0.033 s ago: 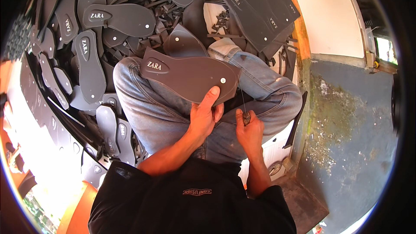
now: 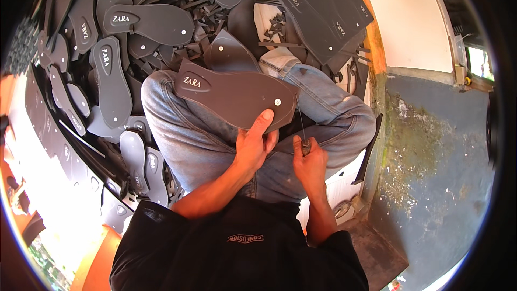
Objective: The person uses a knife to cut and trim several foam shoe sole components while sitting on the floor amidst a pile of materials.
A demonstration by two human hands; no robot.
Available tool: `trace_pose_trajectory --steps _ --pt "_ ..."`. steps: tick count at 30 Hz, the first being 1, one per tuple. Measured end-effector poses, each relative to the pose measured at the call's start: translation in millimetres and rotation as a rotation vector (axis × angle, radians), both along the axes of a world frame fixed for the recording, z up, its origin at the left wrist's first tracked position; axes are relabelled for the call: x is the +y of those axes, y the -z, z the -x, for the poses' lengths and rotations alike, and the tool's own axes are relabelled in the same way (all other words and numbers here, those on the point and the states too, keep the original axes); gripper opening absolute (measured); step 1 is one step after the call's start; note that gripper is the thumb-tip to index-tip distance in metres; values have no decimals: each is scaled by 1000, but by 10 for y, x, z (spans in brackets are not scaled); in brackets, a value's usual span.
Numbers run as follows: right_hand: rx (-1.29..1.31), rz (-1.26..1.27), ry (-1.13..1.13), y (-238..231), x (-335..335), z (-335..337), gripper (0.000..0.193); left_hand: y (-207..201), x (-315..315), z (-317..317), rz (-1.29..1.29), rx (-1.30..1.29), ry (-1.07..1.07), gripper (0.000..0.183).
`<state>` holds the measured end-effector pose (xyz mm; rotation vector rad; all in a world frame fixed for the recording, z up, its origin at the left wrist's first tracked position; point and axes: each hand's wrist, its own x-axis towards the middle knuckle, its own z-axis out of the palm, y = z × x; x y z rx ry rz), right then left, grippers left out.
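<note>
A dark grey foam shoe sole (image 2: 231, 94) with pale printing at its narrower end lies tilted above my lap. My left hand (image 2: 254, 143) grips its lower right edge, thumb on top and fingers underneath. In my closed right hand (image 2: 311, 161) is a thin-bladed knife (image 2: 306, 146), held by its short handle. Its slender blade points up and away, close to the sole's right end; whether it touches the edge I cannot tell. Just beyond the held sole, another dark piece with a white dot (image 2: 229, 54) rests partly covered by it.
Many cut soles (image 2: 113, 81) lie heaped to the left and far side, with narrow offcuts (image 2: 202, 27) among them. A stack of uncut dark sheets (image 2: 323, 13) stands at the far right. My crossed legs in jeans (image 2: 177, 124) lie beneath the work. A grey stained floor (image 2: 431, 156) extends right.
</note>
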<state>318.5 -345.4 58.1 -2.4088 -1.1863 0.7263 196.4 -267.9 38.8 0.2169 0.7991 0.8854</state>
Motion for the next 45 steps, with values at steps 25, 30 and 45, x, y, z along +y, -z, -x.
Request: trace_pose_trajectory --steps 25,30,45 --pt "28 -196 31 285 390 183 32 -141 686 -287 96 179 -157 26" --pt "42 -170 30 279 467 199 30 -113 697 -297 82 156 -171 26" --pt "53 -198 65 323 774 313 28 -69 473 -139 164 183 -144 18"
